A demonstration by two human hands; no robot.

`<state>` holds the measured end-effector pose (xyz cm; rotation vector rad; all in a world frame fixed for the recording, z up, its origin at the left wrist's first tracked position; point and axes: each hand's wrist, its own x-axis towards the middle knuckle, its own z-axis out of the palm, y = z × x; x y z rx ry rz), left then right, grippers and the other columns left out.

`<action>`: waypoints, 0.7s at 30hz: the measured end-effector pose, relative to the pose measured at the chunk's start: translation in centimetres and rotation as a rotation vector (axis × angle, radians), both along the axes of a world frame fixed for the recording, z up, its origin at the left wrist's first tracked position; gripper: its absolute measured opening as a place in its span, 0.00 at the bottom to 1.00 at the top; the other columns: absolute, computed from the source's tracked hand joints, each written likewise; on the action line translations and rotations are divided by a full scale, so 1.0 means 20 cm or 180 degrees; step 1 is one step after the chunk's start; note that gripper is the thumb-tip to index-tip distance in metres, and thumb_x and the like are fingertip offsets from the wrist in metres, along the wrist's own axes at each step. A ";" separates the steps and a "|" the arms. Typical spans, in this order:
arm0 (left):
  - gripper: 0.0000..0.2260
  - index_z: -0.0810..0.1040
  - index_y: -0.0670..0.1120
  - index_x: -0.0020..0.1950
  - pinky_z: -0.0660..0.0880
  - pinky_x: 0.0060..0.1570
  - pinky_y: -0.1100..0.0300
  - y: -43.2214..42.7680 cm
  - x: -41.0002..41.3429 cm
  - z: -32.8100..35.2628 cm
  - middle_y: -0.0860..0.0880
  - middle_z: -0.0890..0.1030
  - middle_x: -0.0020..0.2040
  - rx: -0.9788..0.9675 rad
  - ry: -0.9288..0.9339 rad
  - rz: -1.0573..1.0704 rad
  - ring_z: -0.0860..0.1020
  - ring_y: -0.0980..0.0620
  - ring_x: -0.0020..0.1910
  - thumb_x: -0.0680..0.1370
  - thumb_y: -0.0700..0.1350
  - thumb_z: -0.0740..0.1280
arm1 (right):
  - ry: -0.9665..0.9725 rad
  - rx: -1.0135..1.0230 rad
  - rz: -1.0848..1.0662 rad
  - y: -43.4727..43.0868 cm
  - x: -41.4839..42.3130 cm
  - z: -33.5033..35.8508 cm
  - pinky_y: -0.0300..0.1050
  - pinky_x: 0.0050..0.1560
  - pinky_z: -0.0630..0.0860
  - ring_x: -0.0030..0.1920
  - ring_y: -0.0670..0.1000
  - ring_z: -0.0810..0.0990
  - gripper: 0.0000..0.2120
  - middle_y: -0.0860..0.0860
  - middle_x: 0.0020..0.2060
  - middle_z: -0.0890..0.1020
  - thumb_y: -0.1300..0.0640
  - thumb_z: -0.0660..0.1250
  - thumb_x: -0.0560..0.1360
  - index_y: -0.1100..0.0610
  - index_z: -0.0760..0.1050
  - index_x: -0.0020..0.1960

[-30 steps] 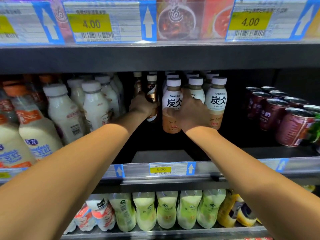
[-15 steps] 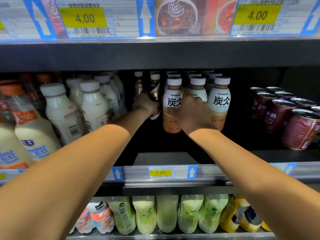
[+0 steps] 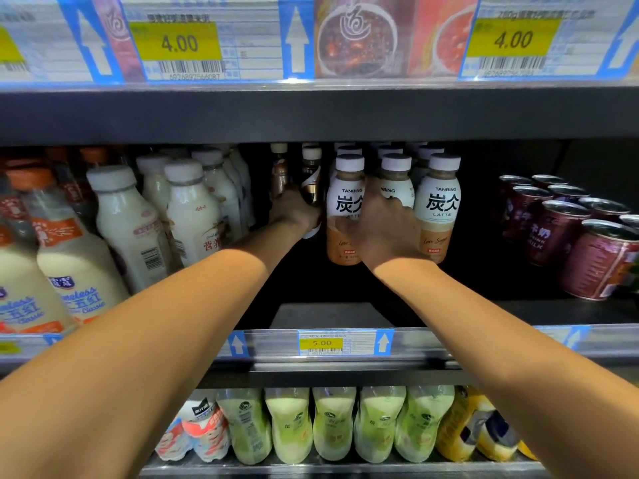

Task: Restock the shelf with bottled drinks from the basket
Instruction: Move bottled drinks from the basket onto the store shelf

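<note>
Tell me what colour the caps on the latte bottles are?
White. The caps on the latte bottles show best in the head view.

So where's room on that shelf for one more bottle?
The bare dark shelf floor, between the yellow 5.00 price tag and the white-capped tan latte bottles, is free. So is the gap between those and the dark red cans. The white plastic milk bottles on the left stand packed tight.

The latte bottles point(image 3: 437, 209) are white with black characters above, tan below, and white-capped; the brown bottle point(image 3: 311, 183) beside them carries a white swirl. Dark red cans point(image 3: 601, 261) stand at the right edge of the grey shelf point(image 3: 328, 314), cream bottles point(image 3: 128, 223) at its left.
</note>
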<state>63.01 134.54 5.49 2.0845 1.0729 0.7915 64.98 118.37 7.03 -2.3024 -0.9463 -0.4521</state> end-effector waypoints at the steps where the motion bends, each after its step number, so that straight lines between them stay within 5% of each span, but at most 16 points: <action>1: 0.23 0.74 0.45 0.67 0.76 0.59 0.54 -0.01 -0.01 0.00 0.41 0.79 0.63 -0.0030 0.0018 -0.0041 0.79 0.42 0.61 0.74 0.51 0.71 | -0.0019 -0.0028 -0.0014 0.00 -0.01 0.00 0.53 0.51 0.74 0.56 0.63 0.79 0.28 0.59 0.57 0.81 0.43 0.70 0.73 0.55 0.65 0.67; 7: 0.26 0.67 0.42 0.69 0.76 0.58 0.51 -0.13 -0.11 0.05 0.40 0.78 0.63 0.0009 0.0283 -0.0060 0.78 0.40 0.60 0.74 0.51 0.67 | -0.0206 -0.0118 -0.0191 -0.09 -0.05 0.05 0.49 0.46 0.69 0.56 0.64 0.79 0.20 0.59 0.54 0.81 0.43 0.62 0.77 0.54 0.74 0.62; 12: 0.22 0.79 0.49 0.58 0.72 0.49 0.55 -0.37 -0.38 0.13 0.42 0.79 0.62 0.1008 0.1303 -0.0514 0.78 0.37 0.57 0.71 0.60 0.59 | -0.0297 -0.0900 -0.0008 -0.28 -0.15 0.14 0.46 0.44 0.67 0.53 0.62 0.79 0.17 0.58 0.52 0.81 0.46 0.58 0.79 0.56 0.79 0.55; 15: 0.23 0.79 0.49 0.54 0.73 0.49 0.55 -0.55 -0.53 0.22 0.48 0.81 0.54 0.1163 0.1585 -0.0909 0.78 0.40 0.53 0.71 0.63 0.57 | -0.0484 -0.0892 0.0003 -0.46 -0.27 0.17 0.45 0.41 0.62 0.42 0.60 0.72 0.12 0.54 0.40 0.75 0.50 0.59 0.79 0.57 0.74 0.43; 21: 0.21 0.71 0.50 0.36 0.73 0.37 0.52 -0.94 -0.73 0.27 0.53 0.74 0.32 0.2113 0.0782 -0.1765 0.75 0.47 0.35 0.81 0.61 0.53 | -0.0517 -0.1090 -0.0367 -0.86 -0.44 0.18 0.49 0.39 0.67 0.39 0.54 0.73 0.19 0.48 0.36 0.73 0.49 0.48 0.84 0.52 0.66 0.38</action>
